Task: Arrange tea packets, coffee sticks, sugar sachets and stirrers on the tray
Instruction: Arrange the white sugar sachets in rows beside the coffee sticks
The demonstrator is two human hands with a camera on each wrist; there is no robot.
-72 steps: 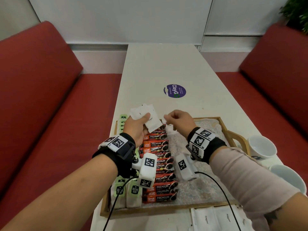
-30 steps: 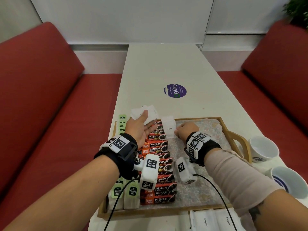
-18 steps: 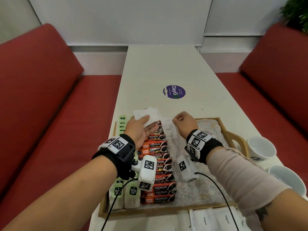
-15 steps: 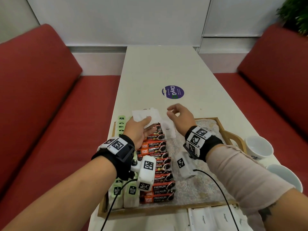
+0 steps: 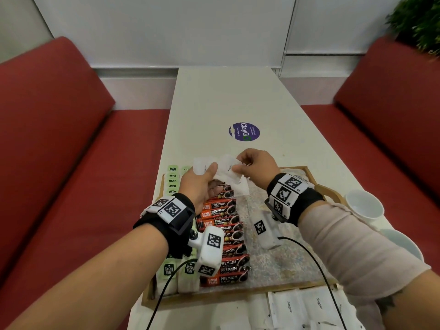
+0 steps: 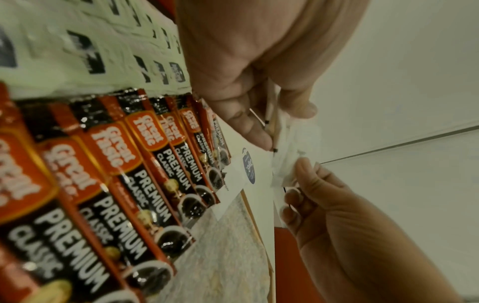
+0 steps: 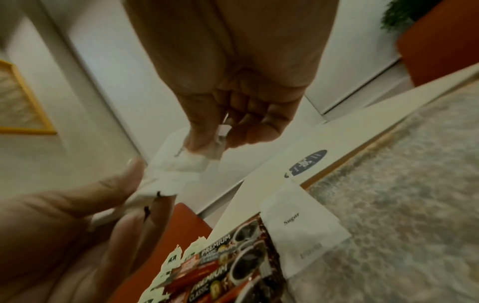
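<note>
A white table (image 5: 214, 103) between red benches (image 5: 59, 139) bears the tray (image 5: 238, 297); both hands pinch sugar sachets (image 5: 221, 169).

- On the coffee sticks (image 5: 222, 225) in your tray you can read "Great Taste" and "PREMIUM CLASSIC".
- The green tea packets (image 5: 167, 270) read "McCoy teas".
- The white sachet lying on the tray (image 7: 300, 229) says "Sugar"; so do the loose sachets (image 5: 302, 306) on the table near you.
- The round purple sticker (image 5: 244, 131) on the table reads "ClayGO"; its small print is too fine to read.
</note>
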